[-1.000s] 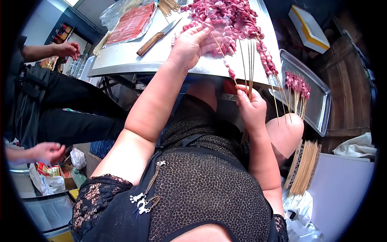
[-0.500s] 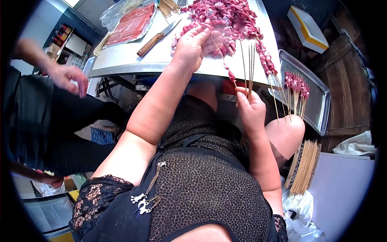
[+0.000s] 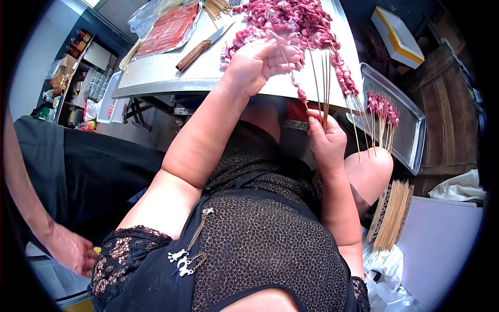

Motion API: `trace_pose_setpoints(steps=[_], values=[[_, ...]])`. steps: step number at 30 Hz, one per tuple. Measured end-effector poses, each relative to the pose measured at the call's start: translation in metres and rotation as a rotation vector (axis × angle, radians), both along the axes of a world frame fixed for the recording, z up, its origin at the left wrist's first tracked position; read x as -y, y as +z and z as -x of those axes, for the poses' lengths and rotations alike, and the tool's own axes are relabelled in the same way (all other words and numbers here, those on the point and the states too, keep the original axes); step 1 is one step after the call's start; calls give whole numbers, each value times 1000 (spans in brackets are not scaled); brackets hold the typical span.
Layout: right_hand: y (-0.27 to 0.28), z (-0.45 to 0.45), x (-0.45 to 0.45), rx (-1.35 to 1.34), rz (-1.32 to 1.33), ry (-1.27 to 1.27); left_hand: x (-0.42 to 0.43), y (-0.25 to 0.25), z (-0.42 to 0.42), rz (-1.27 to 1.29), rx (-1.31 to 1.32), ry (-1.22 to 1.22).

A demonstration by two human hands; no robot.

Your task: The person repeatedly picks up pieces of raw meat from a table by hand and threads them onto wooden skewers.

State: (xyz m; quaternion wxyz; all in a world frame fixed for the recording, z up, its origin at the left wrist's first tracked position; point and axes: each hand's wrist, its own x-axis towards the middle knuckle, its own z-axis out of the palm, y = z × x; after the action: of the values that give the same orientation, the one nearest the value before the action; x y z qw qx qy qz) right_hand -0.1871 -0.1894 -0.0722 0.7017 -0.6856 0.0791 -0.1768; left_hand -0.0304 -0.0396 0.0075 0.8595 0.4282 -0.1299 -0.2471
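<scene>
My left hand (image 3: 252,65) is at the upper end of a thin skewer, thumb and forefinger pinched on what looks like a small piece of raw meat. Its other fingers curl behind the skewer. A few pieces of meat (image 3: 302,95) are threaded lower down on this skewer. My right hand (image 3: 328,143) grips the lower part of it, along with several bare wooden skewers (image 3: 325,88) that point up toward the table. Beyond my hands lies a heap of cut raw meat (image 3: 291,23).
Loaded skewers (image 3: 343,75) lean over the table (image 3: 161,80) edge. More rest on a metal tray (image 3: 414,140). A knife (image 3: 200,50) lies near a bag of red meat sticks (image 3: 169,31). Bundled skewers (image 3: 391,218) stand at right. A co-worker's hand (image 3: 70,249) is at left.
My left hand has shifted slightly right and down at the skewer's upper end. My right hand has dropped a little with the skewers. The co-worker has moved, an arm now hanging lower left.
</scene>
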Motion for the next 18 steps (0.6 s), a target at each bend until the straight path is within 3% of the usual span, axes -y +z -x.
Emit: trace_pose_setpoints(steps=[2, 8, 18], values=[[1, 1, 3, 6, 11, 6, -2, 0, 0, -146, 82, -22], [1, 3, 7, -7, -93, 25, -10, 3, 3, -247, 201, 1], [-1, 4, -1, -20, -62, 39, -3, -2, 12, -82, 72, 125]])
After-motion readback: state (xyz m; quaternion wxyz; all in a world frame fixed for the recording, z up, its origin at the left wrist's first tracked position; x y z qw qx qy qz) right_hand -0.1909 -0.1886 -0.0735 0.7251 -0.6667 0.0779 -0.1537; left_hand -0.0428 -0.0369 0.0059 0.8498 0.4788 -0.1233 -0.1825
